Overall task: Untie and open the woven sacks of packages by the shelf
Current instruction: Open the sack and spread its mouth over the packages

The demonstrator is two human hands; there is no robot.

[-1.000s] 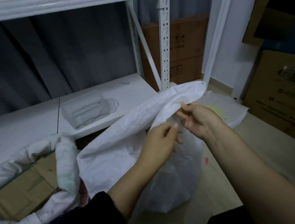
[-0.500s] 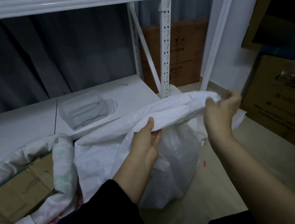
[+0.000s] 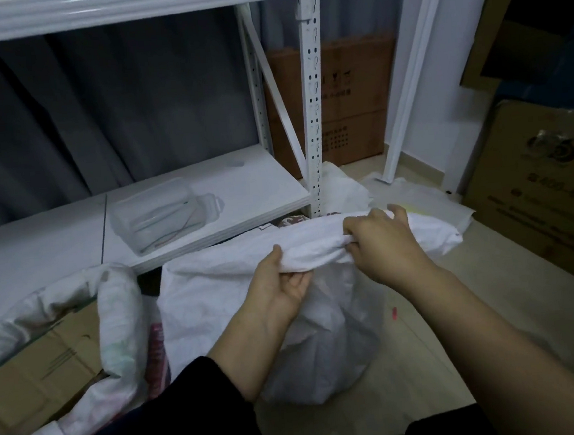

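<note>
1. The woven sack (image 3: 217, 312) is stood on the pale floor (image 3: 491, 304) just in front of the white metal shelf (image 3: 242, 193), its upright post (image 3: 315, 112) close behind the gathered top; open floor is seen to the right, bounded by a printed cardboard box (image 3: 545, 197).
2. To the left, the space is crowded by a second sack (image 3: 118, 316), rolled back around a brown carton (image 3: 40, 367).
3. The sack is of crinkled white woven plastic – its top edge bunched into a thick horizontal roll, its body slack and rounded below.
4. A clear plastic container (image 3: 162, 217) is laid on the lower shelf board.
5. The left hand (image 3: 277, 286) is held palm up, fingers curled under the roll and thumb laid over it.
6. The right hand (image 3: 384, 244) is clamped on the roll from above – fingers wrapped around the fabric.
</note>
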